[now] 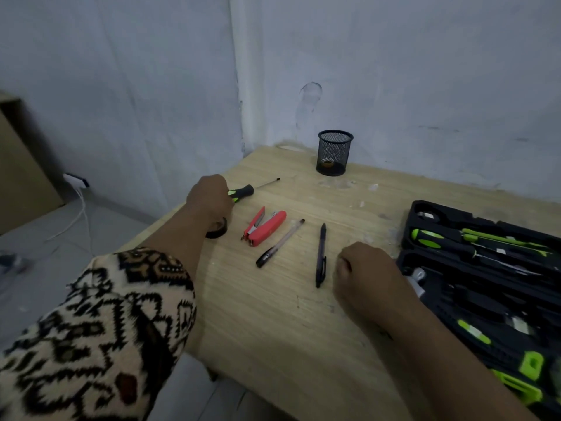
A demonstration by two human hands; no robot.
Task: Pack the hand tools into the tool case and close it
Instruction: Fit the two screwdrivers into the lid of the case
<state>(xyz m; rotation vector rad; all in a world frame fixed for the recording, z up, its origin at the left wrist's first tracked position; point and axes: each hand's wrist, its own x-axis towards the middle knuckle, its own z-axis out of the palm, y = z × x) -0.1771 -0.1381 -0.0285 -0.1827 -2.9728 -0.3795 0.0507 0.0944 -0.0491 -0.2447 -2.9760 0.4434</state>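
Left hand (209, 196): fingers curled around rear of screwdriver (243, 191) handle; black-and-green grip and thin shaft projecting beyond the knuckles toward the far right, low over table (273, 314). Probably light, rigid, rubbery grip unlikely to slip; narrow shaft and tip poor holding points, so handle preferred. Right hand (364, 275): loosely fisted, knuckles on table, nothing visibly held. Tool case (408, 220): open, just right of right-hand fingers, several green-handled tools already seated. Stapler (264, 227) and two pens (320, 255) between the hands. Black ring-shaped item under left wrist, unidentifiable.
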